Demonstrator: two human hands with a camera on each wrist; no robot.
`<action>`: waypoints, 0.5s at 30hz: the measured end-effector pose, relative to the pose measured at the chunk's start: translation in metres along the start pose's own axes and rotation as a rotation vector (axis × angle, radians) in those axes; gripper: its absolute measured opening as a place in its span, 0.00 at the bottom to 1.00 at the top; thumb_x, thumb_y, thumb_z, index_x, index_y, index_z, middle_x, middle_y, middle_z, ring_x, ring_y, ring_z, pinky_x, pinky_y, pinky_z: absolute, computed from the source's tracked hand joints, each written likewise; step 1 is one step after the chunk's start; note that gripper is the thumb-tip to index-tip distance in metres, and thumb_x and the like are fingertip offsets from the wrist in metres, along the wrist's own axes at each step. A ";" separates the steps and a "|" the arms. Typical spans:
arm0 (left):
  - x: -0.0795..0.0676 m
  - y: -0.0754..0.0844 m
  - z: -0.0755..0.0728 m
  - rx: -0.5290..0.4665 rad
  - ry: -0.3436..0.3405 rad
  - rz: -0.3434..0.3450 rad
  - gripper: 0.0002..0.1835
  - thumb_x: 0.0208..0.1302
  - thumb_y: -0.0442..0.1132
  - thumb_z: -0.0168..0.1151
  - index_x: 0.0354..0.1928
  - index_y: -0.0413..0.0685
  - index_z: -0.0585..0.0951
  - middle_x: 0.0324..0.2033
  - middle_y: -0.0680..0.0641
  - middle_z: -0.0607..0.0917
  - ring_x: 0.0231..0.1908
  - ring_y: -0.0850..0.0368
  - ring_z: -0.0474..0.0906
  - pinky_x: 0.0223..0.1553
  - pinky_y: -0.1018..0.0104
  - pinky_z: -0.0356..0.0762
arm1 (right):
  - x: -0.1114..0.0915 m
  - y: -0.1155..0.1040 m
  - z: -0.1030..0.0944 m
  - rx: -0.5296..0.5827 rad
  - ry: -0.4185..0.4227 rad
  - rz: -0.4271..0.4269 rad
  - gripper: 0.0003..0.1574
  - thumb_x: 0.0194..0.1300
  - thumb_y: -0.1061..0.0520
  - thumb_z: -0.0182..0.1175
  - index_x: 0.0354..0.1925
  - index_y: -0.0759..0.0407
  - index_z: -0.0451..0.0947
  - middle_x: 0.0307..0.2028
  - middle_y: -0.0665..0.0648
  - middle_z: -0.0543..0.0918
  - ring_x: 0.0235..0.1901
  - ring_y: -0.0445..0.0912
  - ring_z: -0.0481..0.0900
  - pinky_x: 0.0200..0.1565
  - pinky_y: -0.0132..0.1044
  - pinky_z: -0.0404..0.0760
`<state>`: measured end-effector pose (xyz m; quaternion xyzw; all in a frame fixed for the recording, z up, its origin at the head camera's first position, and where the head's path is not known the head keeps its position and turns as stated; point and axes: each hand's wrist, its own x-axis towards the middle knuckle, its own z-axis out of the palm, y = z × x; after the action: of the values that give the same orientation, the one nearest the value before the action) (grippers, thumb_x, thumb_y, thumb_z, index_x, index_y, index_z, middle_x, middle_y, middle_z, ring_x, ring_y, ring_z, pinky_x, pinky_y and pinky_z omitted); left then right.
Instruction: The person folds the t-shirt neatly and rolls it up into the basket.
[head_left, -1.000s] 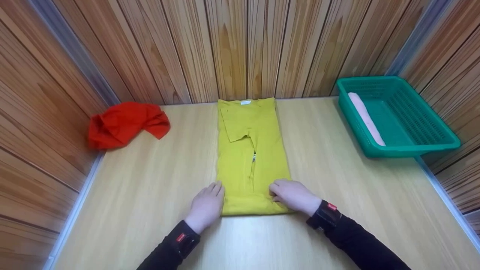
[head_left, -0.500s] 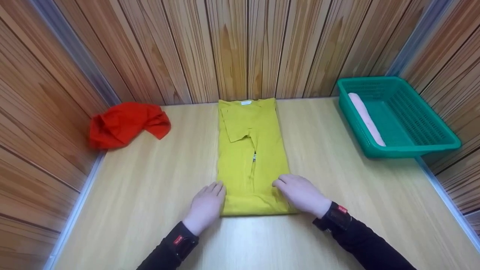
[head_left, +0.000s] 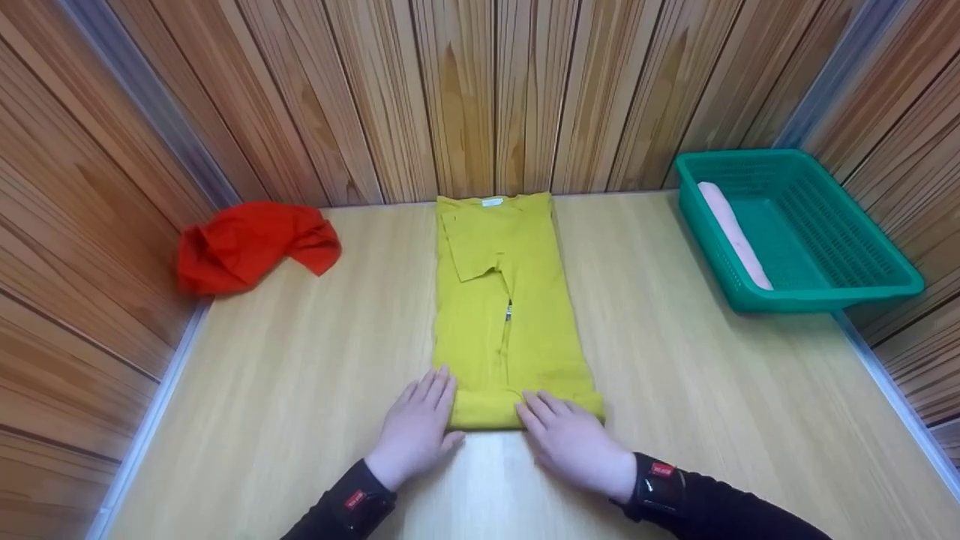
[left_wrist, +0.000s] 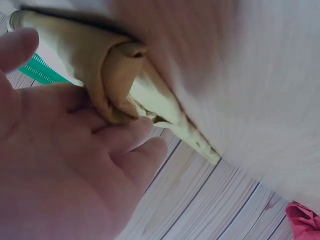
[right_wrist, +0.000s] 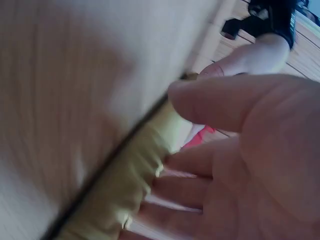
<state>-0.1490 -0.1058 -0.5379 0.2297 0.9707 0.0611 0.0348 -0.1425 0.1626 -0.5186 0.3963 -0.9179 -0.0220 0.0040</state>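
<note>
A yellow-green short-sleeved shirt (head_left: 480,337), folded into a long strip, lies on the table with its collar label at the far end. Its near end is turned up into a thick roll (head_left: 487,409). At the roll's left end rests my left hand (head_left: 417,426), fingers extended along the edge and thumb toward the near side. My right hand (head_left: 574,442) lies with spread, straight fingers on top of the roll, right of its middle. In the left wrist view the spiral end of the roll (left_wrist: 120,75) shows beside the fingertips.
A crumpled red cloth (head_left: 259,247) sits at the back left against the wall. On the right, a green plastic basket (head_left: 817,301) holds a rolled pale pink cloth (head_left: 733,234) along its left side. Wood-panelled walls (head_left: 495,97) enclose the table at the back and sides.
My right hand has released the shirt's right edge and shifted left and nearer, its fingers now flat on the roll. The left hand stays at the left end, its thumb now more spread.
</note>
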 end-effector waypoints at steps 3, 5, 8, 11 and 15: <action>0.001 -0.001 0.002 -0.017 -0.034 -0.010 0.45 0.65 0.58 0.61 0.72 0.33 0.60 0.71 0.34 0.61 0.71 0.38 0.57 0.70 0.43 0.54 | 0.005 -0.005 0.003 -0.016 -0.032 0.052 0.46 0.62 0.41 0.65 0.69 0.64 0.66 0.66 0.65 0.70 0.62 0.59 0.72 0.57 0.53 0.76; 0.002 -0.002 0.004 -0.028 -0.051 -0.017 0.44 0.65 0.57 0.61 0.72 0.33 0.60 0.71 0.33 0.61 0.71 0.38 0.56 0.70 0.43 0.54 | 0.009 -0.007 0.004 -0.042 -0.040 0.073 0.46 0.63 0.40 0.64 0.69 0.63 0.66 0.65 0.65 0.72 0.61 0.59 0.73 0.55 0.52 0.79; 0.004 -0.002 0.004 -0.039 -0.049 -0.019 0.42 0.66 0.54 0.60 0.72 0.33 0.62 0.71 0.33 0.62 0.71 0.37 0.57 0.69 0.43 0.54 | 0.015 -0.009 0.008 -0.130 -0.014 0.082 0.38 0.67 0.45 0.61 0.68 0.62 0.68 0.62 0.65 0.75 0.57 0.58 0.77 0.47 0.49 0.83; 0.005 -0.003 0.003 -0.034 -0.046 -0.020 0.40 0.67 0.53 0.60 0.71 0.33 0.62 0.71 0.33 0.63 0.71 0.38 0.57 0.69 0.43 0.55 | 0.021 -0.009 0.013 -0.236 0.039 0.071 0.28 0.69 0.55 0.58 0.65 0.61 0.72 0.57 0.63 0.79 0.51 0.55 0.81 0.37 0.45 0.86; 0.006 -0.003 0.003 -0.029 -0.049 -0.019 0.38 0.68 0.51 0.59 0.71 0.33 0.63 0.71 0.33 0.62 0.71 0.38 0.57 0.69 0.44 0.55 | 0.026 -0.004 0.017 -0.307 0.121 0.046 0.24 0.64 0.62 0.60 0.60 0.60 0.77 0.50 0.60 0.83 0.45 0.52 0.84 0.26 0.39 0.84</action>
<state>-0.1554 -0.1054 -0.5416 0.2212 0.9708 0.0691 0.0623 -0.1576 0.1415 -0.5365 0.3704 -0.9106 -0.1378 0.1205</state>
